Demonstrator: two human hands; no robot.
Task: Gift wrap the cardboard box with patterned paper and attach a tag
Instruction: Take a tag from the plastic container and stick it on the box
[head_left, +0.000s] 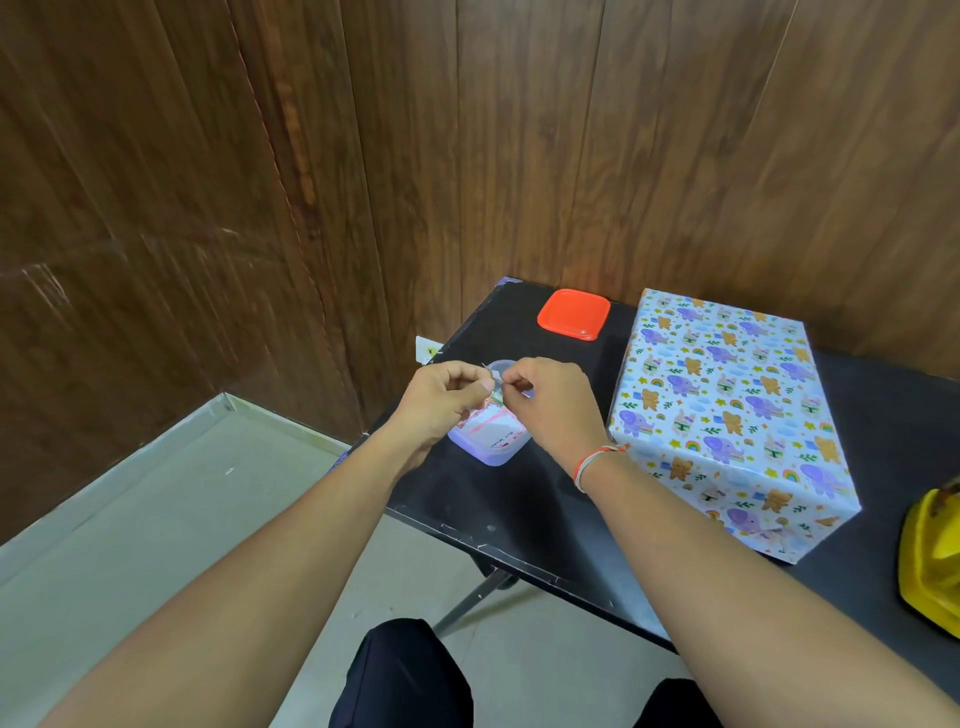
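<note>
Animal-print wrapped box (727, 410), left hand (447, 400), right hand (550, 400) pinching possibly a tag (497, 397)

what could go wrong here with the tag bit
The small piece pinched between the left hand and right hand is tiny and could slip, probably into the open tub below. That tub sits near the table's front edge, so a forearm nudge might knock it off. The wrapped box is out of hand, so fixing the tag means a reach.
</note>
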